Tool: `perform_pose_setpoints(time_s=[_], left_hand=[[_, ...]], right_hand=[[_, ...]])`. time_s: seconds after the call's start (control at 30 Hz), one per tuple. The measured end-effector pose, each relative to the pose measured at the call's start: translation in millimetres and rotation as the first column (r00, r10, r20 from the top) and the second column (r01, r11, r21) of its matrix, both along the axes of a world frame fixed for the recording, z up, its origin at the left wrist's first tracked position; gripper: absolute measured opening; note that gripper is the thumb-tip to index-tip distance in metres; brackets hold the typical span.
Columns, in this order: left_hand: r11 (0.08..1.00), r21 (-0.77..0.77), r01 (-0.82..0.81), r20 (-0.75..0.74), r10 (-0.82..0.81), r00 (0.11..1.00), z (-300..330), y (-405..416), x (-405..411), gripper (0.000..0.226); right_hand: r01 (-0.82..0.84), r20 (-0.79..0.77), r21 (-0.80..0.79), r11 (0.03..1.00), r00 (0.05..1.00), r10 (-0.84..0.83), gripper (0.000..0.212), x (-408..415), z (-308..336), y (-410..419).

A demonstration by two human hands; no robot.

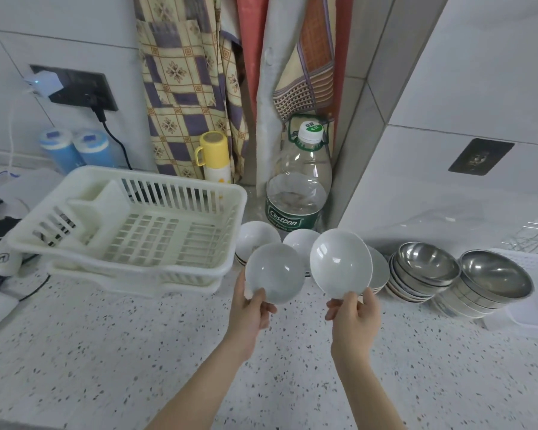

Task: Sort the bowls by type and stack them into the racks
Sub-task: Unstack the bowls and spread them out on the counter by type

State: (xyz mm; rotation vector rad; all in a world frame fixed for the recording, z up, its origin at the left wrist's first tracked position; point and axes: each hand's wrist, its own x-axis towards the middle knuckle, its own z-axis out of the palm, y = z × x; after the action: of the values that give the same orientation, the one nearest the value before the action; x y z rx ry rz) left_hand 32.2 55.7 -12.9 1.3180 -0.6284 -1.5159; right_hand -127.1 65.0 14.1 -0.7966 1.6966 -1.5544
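Observation:
My left hand (251,311) pinches the near rim of a white bowl (275,273), tilted so its inside faces me. My right hand (354,318) pinches the rim of a second white bowl (340,263), also tilted toward me. Both bowls are held above the counter. Behind them more white bowls (257,235) sit in stacks on the counter. To the right stand two stacks of steel bowls, one (427,263) nearer the middle and one (496,276) farther right. A white plastic dish rack (131,225) with nothing in it sits to the left.
A large clear water bottle (302,184) stands behind the white bowls, a yellow flask (215,158) left of it. Two blue-capped containers (75,150) and a wall socket with a black cable (112,135) are at the back left. A wire rack (534,240) shows at the right edge. Speckled counter (137,352) spreads in front.

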Motion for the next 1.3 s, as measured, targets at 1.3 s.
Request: perform_pose_setpoints(time_s=[1.3], left_hand=[[0.977,0.207,-0.044,0.231,-0.005,0.973,-48,17,35,0.053]], right_hand=[[-0.202,-0.036,0.433,0.878,0.97,0.24,0.047,-1,-76,26]])
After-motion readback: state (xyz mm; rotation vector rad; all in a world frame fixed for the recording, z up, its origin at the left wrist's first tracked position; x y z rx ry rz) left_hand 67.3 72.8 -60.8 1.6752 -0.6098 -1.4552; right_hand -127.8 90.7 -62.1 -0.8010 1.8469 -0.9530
